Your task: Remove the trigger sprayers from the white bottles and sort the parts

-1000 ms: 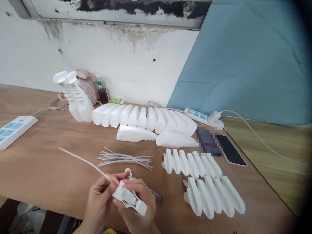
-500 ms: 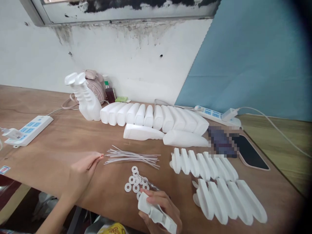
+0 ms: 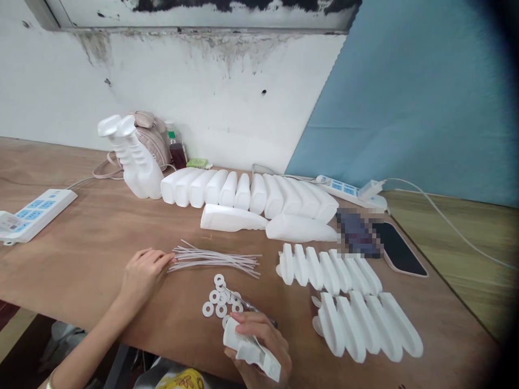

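My right hand (image 3: 263, 346) is closed around a white plastic sprayer head (image 3: 247, 346) near the table's front edge. My left hand (image 3: 141, 275) rests on the tabletop, fingers stretched forward, the fingertips at the left ends of a loose bundle of thin white tubes (image 3: 219, 259). Whether it touches a tube I cannot tell. Just beyond the sprayer head lies a small heap of white ring washers (image 3: 214, 296). A slim metal tool (image 3: 247, 305) reaches from the washers to beside my right fingers.
White plastic bottles (image 3: 243, 192) lie in a row along the back; two stand upright (image 3: 141, 167) at the left. Trough-shaped white covers (image 3: 352, 324) form two rows at the right. Phones (image 3: 399, 248), power strips (image 3: 44, 210), a pink bag (image 3: 152, 143) and a drink bottle (image 3: 177, 151) surround them.
The whole view has shifted slightly left. My left hand has gone from a raised pinch to lying lower, fingers spread more, at the tubes' ends. My right hand still holds the sprayer head.
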Demonstrator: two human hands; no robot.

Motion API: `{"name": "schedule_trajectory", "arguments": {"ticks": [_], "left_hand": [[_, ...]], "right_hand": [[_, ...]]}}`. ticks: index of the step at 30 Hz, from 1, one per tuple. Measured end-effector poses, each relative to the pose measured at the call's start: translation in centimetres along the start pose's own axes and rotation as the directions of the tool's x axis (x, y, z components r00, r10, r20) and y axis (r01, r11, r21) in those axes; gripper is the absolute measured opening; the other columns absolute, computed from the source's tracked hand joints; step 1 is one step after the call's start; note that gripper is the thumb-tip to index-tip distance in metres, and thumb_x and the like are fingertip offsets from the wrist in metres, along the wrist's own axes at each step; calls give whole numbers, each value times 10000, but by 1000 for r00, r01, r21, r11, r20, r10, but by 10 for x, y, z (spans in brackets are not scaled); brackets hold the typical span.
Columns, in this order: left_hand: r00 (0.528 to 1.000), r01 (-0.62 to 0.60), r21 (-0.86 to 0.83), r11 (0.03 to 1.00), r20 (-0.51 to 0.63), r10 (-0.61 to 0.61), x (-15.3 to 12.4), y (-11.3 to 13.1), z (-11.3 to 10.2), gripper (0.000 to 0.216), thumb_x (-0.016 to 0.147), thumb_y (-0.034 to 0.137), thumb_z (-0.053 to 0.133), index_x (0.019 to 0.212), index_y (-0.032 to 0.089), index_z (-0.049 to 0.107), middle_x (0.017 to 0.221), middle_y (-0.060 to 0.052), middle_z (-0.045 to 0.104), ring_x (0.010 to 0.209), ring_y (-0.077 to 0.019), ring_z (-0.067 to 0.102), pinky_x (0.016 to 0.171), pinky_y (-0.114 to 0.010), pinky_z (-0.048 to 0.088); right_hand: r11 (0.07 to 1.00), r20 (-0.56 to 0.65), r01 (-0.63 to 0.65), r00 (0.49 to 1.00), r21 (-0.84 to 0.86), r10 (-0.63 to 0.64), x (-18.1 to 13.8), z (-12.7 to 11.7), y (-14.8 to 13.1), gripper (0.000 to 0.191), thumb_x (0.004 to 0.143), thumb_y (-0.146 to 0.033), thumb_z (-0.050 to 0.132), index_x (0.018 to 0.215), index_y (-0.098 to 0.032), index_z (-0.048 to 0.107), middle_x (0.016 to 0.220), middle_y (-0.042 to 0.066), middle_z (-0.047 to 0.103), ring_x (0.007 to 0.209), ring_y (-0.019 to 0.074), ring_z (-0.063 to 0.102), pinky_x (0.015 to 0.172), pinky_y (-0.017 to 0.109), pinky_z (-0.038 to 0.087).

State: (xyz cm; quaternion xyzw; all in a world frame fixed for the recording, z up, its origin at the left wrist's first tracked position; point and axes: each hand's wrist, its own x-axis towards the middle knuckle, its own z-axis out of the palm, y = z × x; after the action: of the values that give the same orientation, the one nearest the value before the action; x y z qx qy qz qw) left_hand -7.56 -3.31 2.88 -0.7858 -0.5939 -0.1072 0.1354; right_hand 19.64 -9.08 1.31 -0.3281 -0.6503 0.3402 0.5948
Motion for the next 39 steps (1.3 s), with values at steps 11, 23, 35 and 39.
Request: {"name": "schedule_trajectory", "arguments": {"ticks": [11,23,35,39], "left_hand": [[991,76,-780,621,127,39,3,47,-21,604,752,593,458,1231,227,489,1259,-108,500,1199,-277,386,997,-425,277],[946,323,-942,-97,324,-2,-1,101,-15,472,734,545,533,963,156,674,793,-65,670,664,-185,575,633,-253,462],[734,441,-856,-270,517,-440,0,71,-2,438,699,530,546,881,133,588,761,-35,598,609,-163,547,500,-237,473],[753,553,-832,-46,523,-400,1,76,-11,347,656,448,633,814,144,575,675,-7,580,602,-157,554,543,-231,471]], "right_hand": [[966,-164,-174,965,193,207,1,17,-1,307,677,-332,697,890,-255,489,910,55,668,773,177,553,645,317,483],[950,246,-125,949,-285,198,12,6,-15,510,800,-92,397,1288,-202,297,1264,122,387,1167,216,414,947,372,408],[452,132,-119,864,-884,485,18,-49,-3,170,690,-77,572,812,-195,554,951,72,566,876,253,527,747,434,478],[564,107,-201,879,-801,465,22,-50,-6,68,741,-127,558,740,-194,549,900,58,586,867,233,541,749,411,466]]}}
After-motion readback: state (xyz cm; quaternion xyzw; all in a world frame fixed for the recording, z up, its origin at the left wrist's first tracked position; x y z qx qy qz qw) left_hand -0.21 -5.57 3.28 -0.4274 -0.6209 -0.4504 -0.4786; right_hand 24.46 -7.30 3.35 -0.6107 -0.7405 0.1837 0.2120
